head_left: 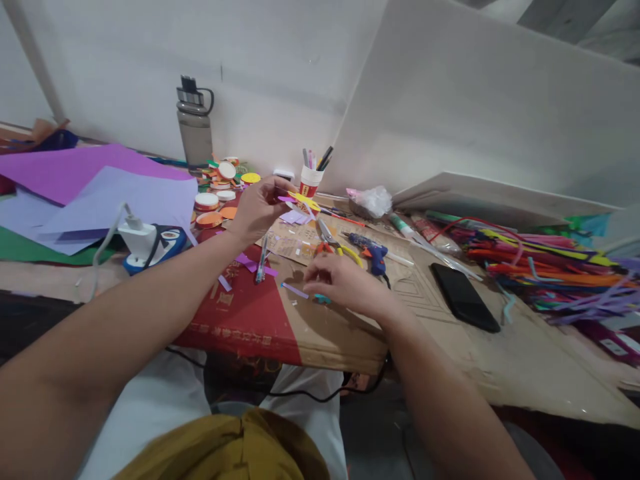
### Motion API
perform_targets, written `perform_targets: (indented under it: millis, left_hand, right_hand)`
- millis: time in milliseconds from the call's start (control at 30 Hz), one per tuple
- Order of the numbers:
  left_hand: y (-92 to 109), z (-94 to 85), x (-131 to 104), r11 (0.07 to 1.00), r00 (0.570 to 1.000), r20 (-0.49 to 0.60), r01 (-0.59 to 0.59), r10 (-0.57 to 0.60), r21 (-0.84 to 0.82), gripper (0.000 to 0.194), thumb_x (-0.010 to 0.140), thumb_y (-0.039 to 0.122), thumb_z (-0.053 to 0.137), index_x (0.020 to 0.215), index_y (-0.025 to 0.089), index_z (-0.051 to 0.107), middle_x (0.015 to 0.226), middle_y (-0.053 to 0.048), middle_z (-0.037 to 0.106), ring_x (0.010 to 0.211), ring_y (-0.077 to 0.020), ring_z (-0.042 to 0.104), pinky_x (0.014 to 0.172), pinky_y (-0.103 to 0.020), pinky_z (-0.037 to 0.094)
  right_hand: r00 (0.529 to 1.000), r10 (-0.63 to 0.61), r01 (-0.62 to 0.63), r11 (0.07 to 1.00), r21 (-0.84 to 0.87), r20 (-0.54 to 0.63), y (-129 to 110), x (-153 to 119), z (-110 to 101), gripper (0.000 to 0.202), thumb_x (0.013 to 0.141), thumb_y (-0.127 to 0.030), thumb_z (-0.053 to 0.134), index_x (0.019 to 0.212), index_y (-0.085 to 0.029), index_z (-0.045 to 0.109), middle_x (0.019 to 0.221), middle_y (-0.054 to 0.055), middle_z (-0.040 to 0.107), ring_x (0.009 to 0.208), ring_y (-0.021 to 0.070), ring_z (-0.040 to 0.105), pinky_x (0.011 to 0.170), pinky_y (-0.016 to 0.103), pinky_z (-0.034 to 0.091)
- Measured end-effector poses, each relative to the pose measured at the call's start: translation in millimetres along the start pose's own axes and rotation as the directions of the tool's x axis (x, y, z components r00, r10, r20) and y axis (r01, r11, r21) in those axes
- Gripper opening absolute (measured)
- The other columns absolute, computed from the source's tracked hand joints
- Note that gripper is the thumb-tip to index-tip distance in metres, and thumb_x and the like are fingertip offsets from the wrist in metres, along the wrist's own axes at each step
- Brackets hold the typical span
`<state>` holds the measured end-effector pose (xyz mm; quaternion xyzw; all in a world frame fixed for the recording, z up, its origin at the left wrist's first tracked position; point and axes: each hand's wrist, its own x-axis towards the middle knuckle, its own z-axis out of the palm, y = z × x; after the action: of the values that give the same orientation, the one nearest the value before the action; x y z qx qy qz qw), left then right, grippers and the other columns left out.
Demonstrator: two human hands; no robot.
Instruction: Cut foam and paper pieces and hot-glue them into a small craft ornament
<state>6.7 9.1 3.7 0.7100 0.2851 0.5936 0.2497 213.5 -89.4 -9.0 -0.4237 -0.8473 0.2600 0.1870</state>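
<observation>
Held up over the back of the table, my left hand [257, 207] pinches a paper craft piece [305, 201] in yellow, purple and white. My right hand [340, 280] hovers lower and to the right, its fingers loosely curved, with a gap between thumb and forefinger and nothing visible in it. Just left of those fingers lies a thin lilac paper strip [295, 290], and below them a small teal scrap [323, 299]. Behind the right hand rests a metal cutting tool [326, 233], with red and yellow handles near it. A pen [261, 260] lies between my hands.
A blue glue gun [370, 252] and black phone [463, 297] lie to the right, before a pile of coloured strips [550, 267]. Behind stand a paper cup [310, 179] with pens and a water bottle [195, 127]. Left are coloured sheets [125, 200] and a plugged-in adapter [137, 237].
</observation>
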Motion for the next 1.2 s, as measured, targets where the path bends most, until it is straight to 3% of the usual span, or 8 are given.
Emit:
perform_targets:
  millis: [133, 233, 367, 533, 733, 1000, 1200]
  left_hand:
    - [-6, 1.6, -1, 1.000, 1.000, 0.012, -0.009, 0.009, -0.002, 0.033, 0.067, 0.039, 0.079, 0.087, 0.017, 0.064, 0.084, -0.004, 0.069, 0.074, -0.0130, 0.064, 0.064, -0.024, 0.050]
    - [-6, 3.2, -2, 1.000, 1.000, 0.013, -0.002, 0.002, 0.007, 0.034, 0.065, 0.040, 0.080, 0.084, 0.017, 0.064, 0.084, -0.004, 0.070, 0.069, -0.0115, 0.063, 0.060, -0.022, 0.049]
    - [-2, 4.6, -2, 1.000, 1.000, 0.018, 0.010, -0.010, -0.002, 0.031, 0.064, 0.037, 0.081, 0.081, 0.016, 0.064, 0.080, -0.004, 0.071, 0.068, -0.0113, 0.063, 0.060, -0.021, 0.049]
    - [-2, 5.2, -2, 0.999, 0.999, 0.022, 0.031, -0.030, -0.035, 0.029, 0.064, 0.032, 0.080, 0.082, 0.016, 0.064, 0.078, -0.003, 0.070, 0.068, -0.0110, 0.063, 0.060, -0.021, 0.049]
    - [0, 5.2, -3, 0.999, 0.999, 0.030, 0.022, -0.021, -0.030, 0.030, 0.066, 0.035, 0.080, 0.081, 0.016, 0.063, 0.079, -0.003, 0.070, 0.067, -0.0109, 0.063, 0.060, -0.022, 0.049]
    - [1, 3.9, -3, 1.000, 0.999, 0.030, 0.025, -0.025, -0.002, 0.034, 0.066, 0.042, 0.079, 0.082, 0.016, 0.064, 0.080, -0.004, 0.071, 0.069, -0.0116, 0.064, 0.061, -0.023, 0.050]
    - [1, 5.5, -3, 1.000, 0.999, 0.032, 0.021, -0.021, 0.008, 0.032, 0.066, 0.038, 0.079, 0.083, 0.016, 0.064, 0.081, -0.003, 0.070, 0.070, -0.0118, 0.063, 0.061, -0.022, 0.049]
  right_hand:
    - [0.998, 0.047, -0.042, 0.990, -0.132, 0.031, -13, 3, 9, 0.008, 0.080, -0.028, 0.070, 0.079, -0.020, 0.067, 0.084, 0.005, 0.068, 0.074, 0.0162, 0.058, 0.066, 0.028, 0.040]
    - [0.989, 0.131, -0.116, 0.973, -0.201, 0.064, -18, 8, 10, 0.006, 0.079, -0.024, 0.068, 0.079, -0.018, 0.069, 0.083, 0.005, 0.070, 0.072, 0.0147, 0.059, 0.064, 0.025, 0.039]
    - [0.978, 0.161, -0.124, 0.960, -0.252, 0.134, -19, 16, 10, 0.011, 0.081, -0.023, 0.062, 0.075, -0.019, 0.071, 0.076, 0.003, 0.070, 0.065, 0.0124, 0.058, 0.059, 0.024, 0.036]
    - [0.973, 0.162, -0.115, 0.958, -0.262, 0.163, -15, 17, 12, 0.013, 0.079, -0.023, 0.059, 0.071, -0.019, 0.069, 0.068, 0.001, 0.068, 0.059, 0.0111, 0.055, 0.053, 0.024, 0.032]
    - [0.983, 0.160, -0.138, 0.965, -0.221, 0.086, -19, 14, 15, 0.012, 0.079, -0.030, 0.065, 0.076, -0.018, 0.067, 0.074, 0.002, 0.068, 0.063, 0.0110, 0.056, 0.054, 0.022, 0.032]
    - [0.965, 0.182, -0.118, 0.945, -0.306, 0.191, -27, 20, 12, 0.015, 0.079, -0.020, 0.057, 0.069, -0.018, 0.068, 0.066, 0.002, 0.068, 0.057, 0.0114, 0.055, 0.052, 0.024, 0.032]
    - [0.972, 0.189, -0.146, 0.951, -0.273, 0.140, -29, 19, 14, 0.013, 0.081, -0.026, 0.061, 0.077, -0.018, 0.070, 0.074, 0.003, 0.070, 0.063, 0.0118, 0.058, 0.054, 0.022, 0.033]
